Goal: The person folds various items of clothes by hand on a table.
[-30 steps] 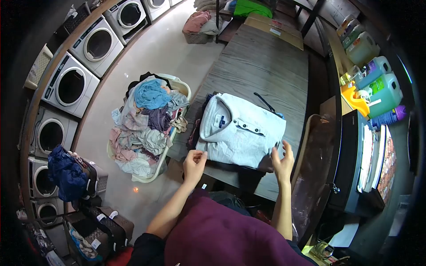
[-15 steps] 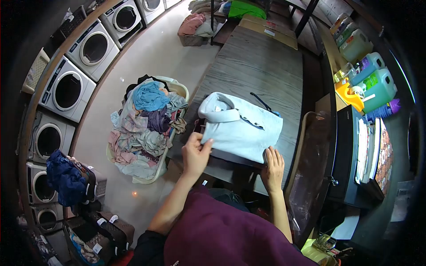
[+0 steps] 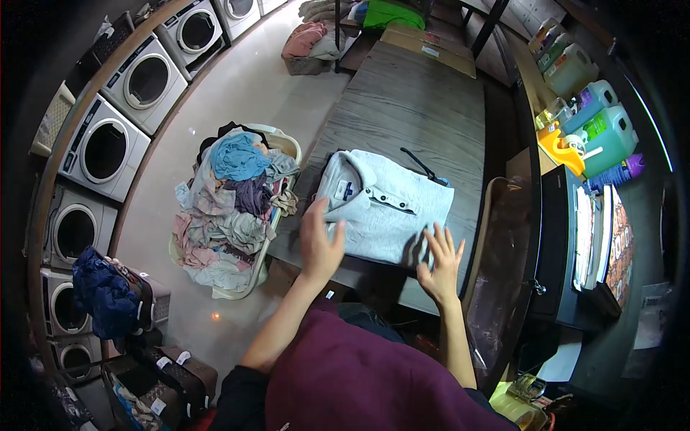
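A folded pale grey polo shirt (image 3: 388, 223) lies on the wooden table, with its collar toward the left and its buttoned placket facing up. Inside the collar a dark label shows. My left hand (image 3: 321, 244) is open at the shirt's left front corner, thumb apart from the fingers. At the right front corner, my right hand (image 3: 440, 266) has its fingers spread, fingertips right at the shirt's edge. A thin dark strap-like item (image 3: 420, 164) sticks out behind the shirt.
Left of the table (image 3: 410, 93) stands a pale laundry basket (image 3: 293, 144) heaped with clothes. Dryers (image 3: 106, 149) line the far left. On the right are detergent jugs (image 3: 611, 144), a black box-shaped unit (image 3: 559, 244) and upright books or papers (image 3: 596, 230). Dark baskets (image 3: 190, 370) stand at lower left.
Both hands have let go of the shirt's front corners and opened. The shirt lies flatter, its collar spread wider with the label showing, and it looks greyer. The view has shifted slightly.
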Motion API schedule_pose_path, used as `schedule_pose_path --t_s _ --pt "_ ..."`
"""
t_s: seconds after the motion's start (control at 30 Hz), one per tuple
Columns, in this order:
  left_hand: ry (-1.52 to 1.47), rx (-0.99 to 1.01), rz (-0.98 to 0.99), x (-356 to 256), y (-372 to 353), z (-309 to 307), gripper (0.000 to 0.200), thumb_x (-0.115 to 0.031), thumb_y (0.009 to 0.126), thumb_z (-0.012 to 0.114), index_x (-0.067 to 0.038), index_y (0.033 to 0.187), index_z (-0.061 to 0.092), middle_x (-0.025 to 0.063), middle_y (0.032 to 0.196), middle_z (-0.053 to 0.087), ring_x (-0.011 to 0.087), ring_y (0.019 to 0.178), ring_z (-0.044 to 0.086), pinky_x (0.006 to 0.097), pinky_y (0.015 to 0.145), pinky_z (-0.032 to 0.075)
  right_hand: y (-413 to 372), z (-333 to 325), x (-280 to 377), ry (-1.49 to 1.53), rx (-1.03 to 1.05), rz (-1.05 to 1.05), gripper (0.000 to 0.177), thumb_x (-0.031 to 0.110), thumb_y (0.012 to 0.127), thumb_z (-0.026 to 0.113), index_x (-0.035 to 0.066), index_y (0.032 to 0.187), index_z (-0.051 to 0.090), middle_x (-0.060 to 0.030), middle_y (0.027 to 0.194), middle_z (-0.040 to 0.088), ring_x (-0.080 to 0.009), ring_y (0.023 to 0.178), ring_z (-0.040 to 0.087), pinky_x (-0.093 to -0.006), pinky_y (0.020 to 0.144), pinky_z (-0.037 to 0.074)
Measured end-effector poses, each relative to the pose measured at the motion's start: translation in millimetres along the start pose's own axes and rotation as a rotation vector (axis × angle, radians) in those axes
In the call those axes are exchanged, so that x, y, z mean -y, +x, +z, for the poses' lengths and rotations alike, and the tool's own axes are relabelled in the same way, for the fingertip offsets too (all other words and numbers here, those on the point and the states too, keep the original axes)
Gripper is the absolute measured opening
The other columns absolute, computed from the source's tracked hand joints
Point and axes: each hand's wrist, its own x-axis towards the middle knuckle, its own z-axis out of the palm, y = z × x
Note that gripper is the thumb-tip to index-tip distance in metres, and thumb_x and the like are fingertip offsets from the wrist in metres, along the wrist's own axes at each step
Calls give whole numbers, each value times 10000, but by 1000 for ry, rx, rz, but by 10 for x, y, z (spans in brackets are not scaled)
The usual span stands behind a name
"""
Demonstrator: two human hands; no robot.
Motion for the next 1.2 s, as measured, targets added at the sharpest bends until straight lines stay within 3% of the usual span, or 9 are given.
schedule_pose_path --t_s 0.2,0.27,0.33,0.47,0.63,0.8,0.93,1.07,1.2 --pt "254 363 612 -343 588 618 533 -338 913 579 -172 1409 475 91 1509 394 346 1422 298 558 1137 213 728 323 199 -134 -347 9 542 358 932 533 70 1389 492 -146 1524 362 -411 1433 235 -638 1132 55" --pt "445 426 455 -28 671 906 540 -424 940 509 -210 1433 457 80 1542 349 310 1452 243 607 1146 140 846 668 45 -263 -248 125 595 450 954 470 108 1440 438 -144 1559 293 -416 1445 196 -660 1120 47" --pt "416 502 193 298 659 1049 631 -539 917 491 -203 1449 433 106 1575 267 294 1481 155 668 1126 73 839 971 -136 -81 -73 251 652 529 963 414 166 1500 344 -135 1588 229 -415 1464 138 -675 1112 26" --pt "456 562 109 257 686 1128 659 -550 900 513 -198 1450 427 132 1573 257 325 1480 139 705 1099 73 850 1035 -270 -48 -47 273 655 536 959 427 173 1498 349 -130 1592 219 -396 1473 119 -663 1119 21" --pt "472 509 104 275 684 1177 666 -558 894 516 -205 1451 427 132 1574 255 331 1485 107 713 1096 65 923 1078 -346 -16 -51 263 649 528 958 439 181 1499 347 -114 1594 222 -363 1483 105 -654 1124 26" --pt "431 643 21 217 820 1123 688 -553 883 530 -203 1462 409 123 1576 257 326 1488 97 717 1099 45 940 1080 -370 -3 -35 279 633 511 967 436 182 1499 343 -96 1595 228 -336 1487 112 -657 1123 34" --pt "394 634 47 124 790 966 728 -538 872 552 -174 1478 378 112 1578 260 327 1487 105 719 1098 26 998 882 -263 -12 106 378 643 517 975 417 158 1503 335 -95 1595 232 -340 1487 109 -656 1120 -11" --pt "366 402 290 175 210 548 687 -459 927 526 -189 1518 302 86 1596 223 328 1487 109 697 1106 -13 1141 711 107 -79 -29 291 656 526 975 408 136 1498 344 -94 1593 239 -343 1486 110 -657 1117 -29" --pt "370 401 163 563 -423 8 702 -451 933 526 -168 1526 279 102 1600 202 339 1484 124 687 1109 -5 1263 974 386 -157 -86 188 631 506 973 413 114 1468 399 -115 1563 305 -355 1463 193 -639 1129 4"
